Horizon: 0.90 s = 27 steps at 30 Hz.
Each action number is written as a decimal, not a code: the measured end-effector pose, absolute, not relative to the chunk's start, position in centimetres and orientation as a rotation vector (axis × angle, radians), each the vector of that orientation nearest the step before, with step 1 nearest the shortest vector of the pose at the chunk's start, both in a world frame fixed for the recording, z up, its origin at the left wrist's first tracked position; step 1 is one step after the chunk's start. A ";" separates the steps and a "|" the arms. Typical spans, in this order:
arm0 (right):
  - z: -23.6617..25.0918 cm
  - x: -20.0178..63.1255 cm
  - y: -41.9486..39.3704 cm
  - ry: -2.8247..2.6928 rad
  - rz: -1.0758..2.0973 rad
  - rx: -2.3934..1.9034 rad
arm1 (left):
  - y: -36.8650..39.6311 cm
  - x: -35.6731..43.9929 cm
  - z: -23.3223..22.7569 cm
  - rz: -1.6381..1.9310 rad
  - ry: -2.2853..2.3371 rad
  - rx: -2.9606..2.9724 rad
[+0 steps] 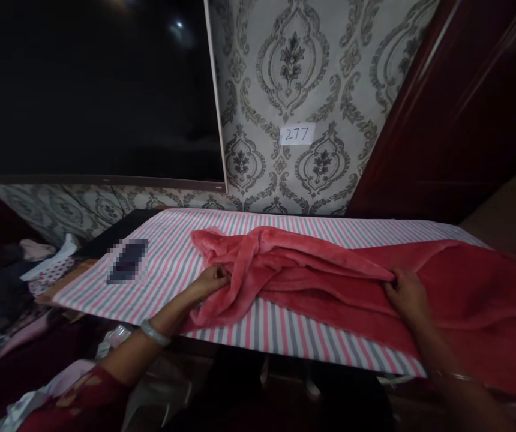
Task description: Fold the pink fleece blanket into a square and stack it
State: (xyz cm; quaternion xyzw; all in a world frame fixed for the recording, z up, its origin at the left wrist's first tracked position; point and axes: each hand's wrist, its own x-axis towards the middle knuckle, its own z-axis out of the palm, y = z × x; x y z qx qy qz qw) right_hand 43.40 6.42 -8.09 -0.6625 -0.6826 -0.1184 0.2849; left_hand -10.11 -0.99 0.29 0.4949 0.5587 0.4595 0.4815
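A fluffy pink-red garment or blanket (312,264) lies crumpled across a table covered with a pink, grey and white striped cloth (172,264). My left hand (213,280) grips the fabric's left bunched end near the table's middle. My right hand (405,294) pinches a fold of the same fabric further right, where it spreads flat and hangs off the table's right side. A bangle sits on my left wrist.
A blurred dark flat object (127,261) lies on the striped cloth at the left. Piled clothes (37,264) sit left of the table. Behind are a dark screen (91,90), patterned wallpaper with a "277" label (297,134), and a dark red panel (456,108).
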 end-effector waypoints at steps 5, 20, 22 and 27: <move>-8.3 43.6 6.4 -1.831 -0.324 -1.756 | -2.1 -9.4 -1.0 1.316 1.143 0.712; -8.1 42.8 6.5 -1.784 -0.284 -1.780 | -1.2 -8.6 2.6 1.566 1.103 0.649; -8.0 42.6 6.4 -1.774 -0.281 -1.799 | -1.2 -9.5 4.6 1.517 1.109 0.748; -5.6 42.5 6.4 -1.731 -0.170 -1.798 | 0.9 -12.4 11.6 1.666 1.306 1.064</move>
